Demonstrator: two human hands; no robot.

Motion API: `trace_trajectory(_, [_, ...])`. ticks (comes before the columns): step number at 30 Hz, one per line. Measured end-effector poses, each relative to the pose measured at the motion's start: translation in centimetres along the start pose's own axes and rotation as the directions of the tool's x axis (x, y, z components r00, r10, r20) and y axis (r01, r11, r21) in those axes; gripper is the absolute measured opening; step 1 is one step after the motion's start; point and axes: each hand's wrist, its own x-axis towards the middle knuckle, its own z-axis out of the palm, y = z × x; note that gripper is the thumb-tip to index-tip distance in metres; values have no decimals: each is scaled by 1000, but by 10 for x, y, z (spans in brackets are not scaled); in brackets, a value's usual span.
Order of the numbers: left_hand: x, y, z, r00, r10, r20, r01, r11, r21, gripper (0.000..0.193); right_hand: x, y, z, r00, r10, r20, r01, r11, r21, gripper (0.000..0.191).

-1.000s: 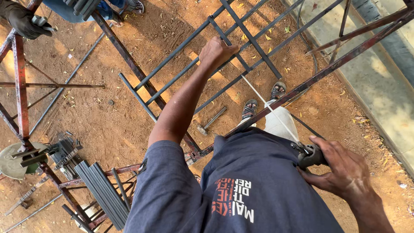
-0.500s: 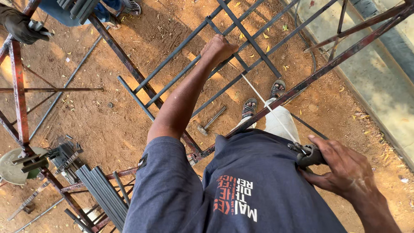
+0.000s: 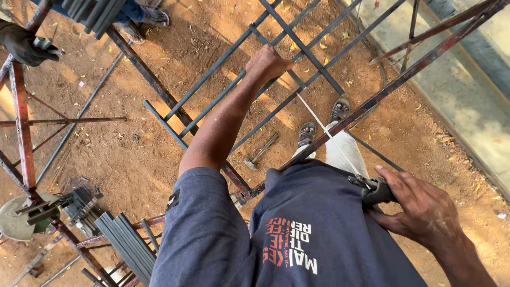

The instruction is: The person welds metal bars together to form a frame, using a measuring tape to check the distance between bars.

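My left hand (image 3: 268, 62) reaches forward with the arm stretched out and grips a dark bar of the metal grille frame (image 3: 223, 61). My right hand (image 3: 419, 204) is at my waist and holds a dark tape measure case (image 3: 374, 190). Its thin white tape (image 3: 326, 133) runs taut from the case up to the bar just beside my left hand. I wear a navy shirt, and my sandalled feet (image 3: 340, 109) stand on red dirt below the frame.
A hammer (image 3: 260, 151) lies on the dirt under the frame. A bundle of grey steel strips (image 3: 125, 244) lies at the lower left near rusty bars (image 3: 21, 127). Another person's gloved hand (image 3: 21, 45) and feet (image 3: 151, 18) are at the top left. A concrete edge (image 3: 467, 117) runs along the right.
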Motion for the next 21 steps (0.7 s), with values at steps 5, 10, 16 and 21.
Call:
trace_trajectory(5, [1,-1,1,999,25,33,-26,1000,16,45,0,0,-4,998,-38,-40,37,999,-17,101])
trace_trajectory(10, [-1,3,1,1000,15,17,-16,999,48,49,4,-2,-5,998,12,64,-11,1000,-5,98])
trace_trajectory(16, [-9,7,-11,999,39,26,-43,983,178,46,2,-4,-5,999,-47,27,48,998,-38,93])
trace_trajectory(21, [-7,16,1,959,223,-176,-116,873,473,25,2,-5,-7,993,-60,99,66,996,-56,99])
